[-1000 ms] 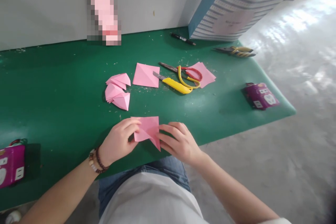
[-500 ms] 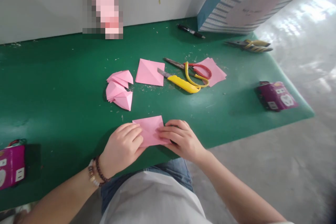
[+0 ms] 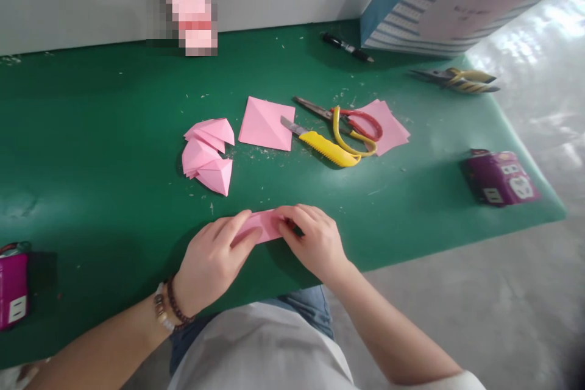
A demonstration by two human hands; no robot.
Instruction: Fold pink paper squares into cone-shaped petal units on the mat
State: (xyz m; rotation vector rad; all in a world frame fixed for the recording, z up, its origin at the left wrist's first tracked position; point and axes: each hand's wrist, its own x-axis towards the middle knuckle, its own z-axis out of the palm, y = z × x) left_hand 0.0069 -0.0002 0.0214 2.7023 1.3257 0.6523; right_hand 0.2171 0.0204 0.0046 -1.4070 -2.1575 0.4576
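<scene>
A sheet of pink paper is folded into a narrow strip near the front edge of the green table. My left hand grips its left end, thumb in front and fingers behind. At the other end, my right hand pinches the paper between thumb and fingers. Folded pink paper pieces lie in a cluster just beyond my left hand. Farther back is a creased pink paper square, with the blade tip of a yellow utility knife resting on it.
Scissors lie partly over more pink paper. A pen, pliers and a striped box are at the back right. Purple packs sit at right and left on the green table. Paper scraps are scattered about.
The paper between my hands has gone from a wider rectangle to a narrow folded strip. My fingers have shifted to pinch its ends. The camera view has moved slightly.
</scene>
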